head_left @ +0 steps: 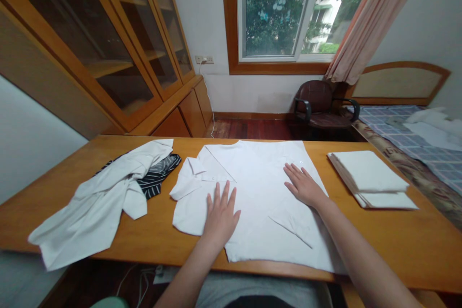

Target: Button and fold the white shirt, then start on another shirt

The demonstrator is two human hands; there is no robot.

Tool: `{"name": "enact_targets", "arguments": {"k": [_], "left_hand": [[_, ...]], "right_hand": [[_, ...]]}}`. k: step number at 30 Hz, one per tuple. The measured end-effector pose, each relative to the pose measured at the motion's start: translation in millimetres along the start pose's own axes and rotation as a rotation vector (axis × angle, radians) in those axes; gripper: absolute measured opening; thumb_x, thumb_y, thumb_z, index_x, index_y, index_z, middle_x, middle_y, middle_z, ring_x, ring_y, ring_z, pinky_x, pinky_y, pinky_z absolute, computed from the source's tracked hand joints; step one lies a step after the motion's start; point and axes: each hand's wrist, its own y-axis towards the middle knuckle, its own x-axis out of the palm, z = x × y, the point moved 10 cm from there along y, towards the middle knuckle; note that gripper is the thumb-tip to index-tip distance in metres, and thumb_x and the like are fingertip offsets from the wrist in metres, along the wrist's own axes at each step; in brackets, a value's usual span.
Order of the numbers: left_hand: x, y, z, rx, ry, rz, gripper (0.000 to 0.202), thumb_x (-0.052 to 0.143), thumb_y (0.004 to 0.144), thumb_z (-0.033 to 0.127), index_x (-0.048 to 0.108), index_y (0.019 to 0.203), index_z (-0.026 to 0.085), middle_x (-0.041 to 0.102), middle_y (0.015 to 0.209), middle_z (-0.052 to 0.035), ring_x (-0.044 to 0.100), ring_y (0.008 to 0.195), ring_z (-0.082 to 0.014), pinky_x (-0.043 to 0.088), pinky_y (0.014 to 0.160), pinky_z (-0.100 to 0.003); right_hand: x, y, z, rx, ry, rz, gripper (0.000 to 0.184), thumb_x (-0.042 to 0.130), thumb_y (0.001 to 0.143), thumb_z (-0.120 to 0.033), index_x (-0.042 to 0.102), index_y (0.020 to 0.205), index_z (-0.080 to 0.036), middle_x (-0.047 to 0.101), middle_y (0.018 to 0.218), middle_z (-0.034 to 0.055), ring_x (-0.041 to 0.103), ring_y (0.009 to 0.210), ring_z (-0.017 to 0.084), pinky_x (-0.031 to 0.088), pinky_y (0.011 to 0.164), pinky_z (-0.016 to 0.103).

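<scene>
A white collared shirt lies spread on the wooden table, its collar toward the left and its hem to the right. My left hand rests flat on it below the buttoned placket, fingers spread. Farther right, my right hand lies on the cloth near the hem, also with fingers apart. Neither hand grips anything. A crease crosses the fabric between my right forearm and the near edge of the shirt. Part of the right side is hidden under my right forearm.
On the left of the table lies a crumpled white garment, partly over a black striped cloth. A stack of folded white cloth sits at the right. Beyond stand a brown armchair and a glass-door cabinet.
</scene>
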Motion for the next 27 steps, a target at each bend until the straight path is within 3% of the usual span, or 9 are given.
{"name": "enact_targets", "arguments": {"k": [4, 7, 10, 16, 27], "left_hand": [[-11.1, 50, 8, 0.147, -0.029, 0.063, 0.054, 0.044, 0.099, 0.037, 0.043, 0.150, 0.021, 0.023, 0.165, -0.0085, 0.009, 0.154, -0.0321, 0.022, 0.122, -0.059], [-2.6, 81, -1, 0.149, -0.034, 0.045, 0.051, 0.042, 0.100, 0.036, 0.046, 0.148, 0.019, 0.029, 0.163, -0.0085, 0.016, 0.153, -0.0293, 0.023, 0.123, -0.054], [8.5, 94, -15, 0.108, -0.038, 0.033, 0.051, 0.038, 0.102, 0.038, 0.046, 0.149, 0.019, 0.034, 0.161, -0.0092, 0.021, 0.152, -0.0285, 0.023, 0.123, -0.054], [17.7, 86, -26, 0.089, -0.041, 0.044, 0.054, 0.032, 0.103, 0.043, 0.040, 0.153, 0.024, 0.028, 0.163, -0.0054, 0.021, 0.153, -0.0262, 0.019, 0.124, -0.054], [21.5, 58, -12, 0.105, -0.027, 0.056, 0.057, 0.032, 0.103, 0.049, 0.036, 0.154, 0.026, 0.023, 0.165, -0.0035, 0.017, 0.154, -0.0263, 0.019, 0.124, -0.054]], "right_hand": [[-1, 1, 1, -0.011, 0.007, 0.003, 0.060, 0.037, 0.102, -0.045, 0.030, 0.157, -0.023, 0.032, 0.161, 0.0092, 0.027, 0.150, 0.027, 0.025, 0.120, 0.053], [0, 1, 1, -0.017, 0.010, -0.001, 0.060, 0.037, 0.102, -0.046, 0.030, 0.157, -0.022, 0.031, 0.161, 0.0098, 0.027, 0.150, 0.026, 0.025, 0.120, 0.053], [1, 1, 1, -0.014, 0.008, -0.014, 0.061, 0.036, 0.102, -0.047, 0.032, 0.156, -0.019, 0.032, 0.161, 0.0106, 0.025, 0.151, 0.026, 0.024, 0.121, 0.052], [1, 0, 4, 0.010, -0.001, -0.014, 0.064, 0.035, 0.102, -0.049, 0.031, 0.156, -0.015, 0.030, 0.162, 0.0127, 0.026, 0.151, 0.025, 0.023, 0.122, 0.051], [-1, -30, 5, 0.028, -0.016, -0.010, 0.064, 0.035, 0.102, -0.050, 0.029, 0.157, -0.017, 0.031, 0.161, 0.0121, 0.027, 0.150, 0.026, 0.024, 0.121, 0.051]]}}
